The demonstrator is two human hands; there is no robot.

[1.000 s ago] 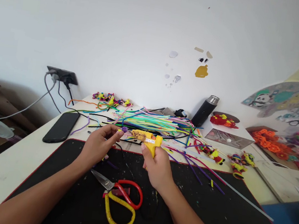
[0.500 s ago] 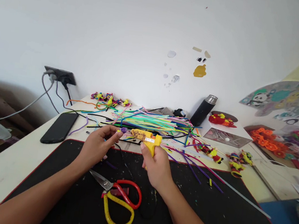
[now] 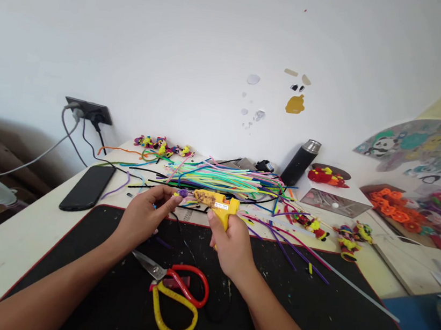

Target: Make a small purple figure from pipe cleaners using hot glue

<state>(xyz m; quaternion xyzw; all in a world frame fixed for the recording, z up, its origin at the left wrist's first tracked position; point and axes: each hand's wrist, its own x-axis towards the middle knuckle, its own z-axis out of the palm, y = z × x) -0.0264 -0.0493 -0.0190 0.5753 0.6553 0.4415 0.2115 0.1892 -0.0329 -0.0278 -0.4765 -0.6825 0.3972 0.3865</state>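
Above the far edge of the black mat (image 3: 287, 303), both hands raised and both occupied. Right hand (image 3: 234, 248) wraps the handle of a yellow glue gun (image 3: 217, 202), thumb along its side; my trigger finger is hidden, so I cannot tell whether it presses. Left hand (image 3: 141, 217) pinches a small purple piece (image 3: 183, 193) between thumb and fingertips, a bit of yellow just beside it. Gun lies level, front end facing the piece, very near; whether they touch, I cannot tell.

Handling notes. Gun: hard plastic by its look, stiff, probably light enough for one hand. Brown stains cover the front of the barrel; I judge that end hot and possibly tacky, so the handle is the place to hold. A pale rod (image 3: 289, 227) shows behind it, seemingly seated in the back, and would likely swing with any tilt of my wrist.

Purple piece: looks fuzzy and soft, next to no weight, easily squashed. Best taken by its outer edge, lightly, skin away from the side facing the barrel. Fuzz should grip well, little slip.

Nearby: scissors (image 3: 161, 274) on the mat below my hands, blades toward the left; a heap of coloured fuzzy stems (image 3: 222, 179) beyond.
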